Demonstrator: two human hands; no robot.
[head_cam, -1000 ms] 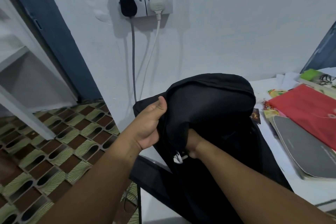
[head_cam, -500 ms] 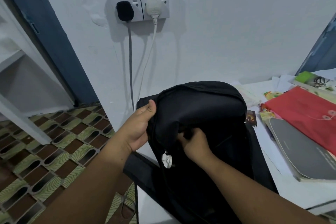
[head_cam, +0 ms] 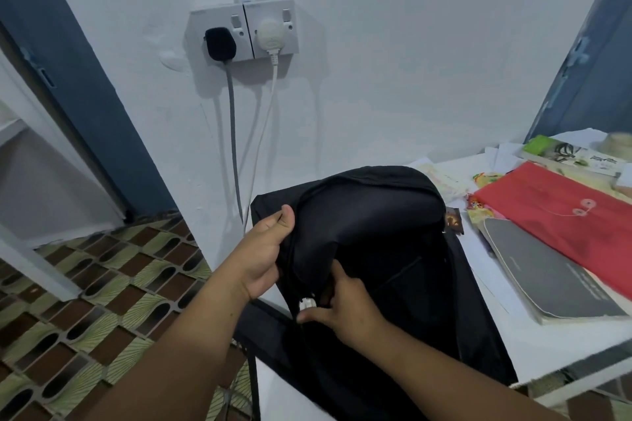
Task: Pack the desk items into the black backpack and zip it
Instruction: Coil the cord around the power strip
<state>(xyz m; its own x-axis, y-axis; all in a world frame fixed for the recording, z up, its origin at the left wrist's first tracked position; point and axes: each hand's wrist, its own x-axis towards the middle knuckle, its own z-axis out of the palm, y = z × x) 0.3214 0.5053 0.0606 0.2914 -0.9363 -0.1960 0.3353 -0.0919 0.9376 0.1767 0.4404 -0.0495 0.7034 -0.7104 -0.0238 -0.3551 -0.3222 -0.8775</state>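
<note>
two hands are on the black backpack (head_cam: 369, 215), the biggest thing here, which stands slumped at the left end of the white worktop (head_cam: 513, 328) with its lower part hanging over the front edge. to its right on the worktop lie a red envelope folder (head_cam: 561, 215), a grey notebook (head_cam: 547, 277) partly overlapping the folder's near edge, and a green-edged book (head_cam: 567, 154) further back, with loose papers (head_cam: 444, 178) under and around them. none of these is in the bag yet.

the left hand (head_cam: 263, 256) has its grip clamped on the bag's top left edge, thumb over the fabric, holding it up. the right hand (head_cam: 342, 308) is at the bag's front, fingers curled and pinched together on the small white zip pull (head_cam: 307, 302), which sits low on the left side of the zipper line.

the step in hand looks like opening the main compartment, so the task is at its very start. the next move likely calls for running the pull up and around the curved top while the left hand keeps the fabric taut, then spreading the mouth wide enough for the flat folder and notebook.
</note>
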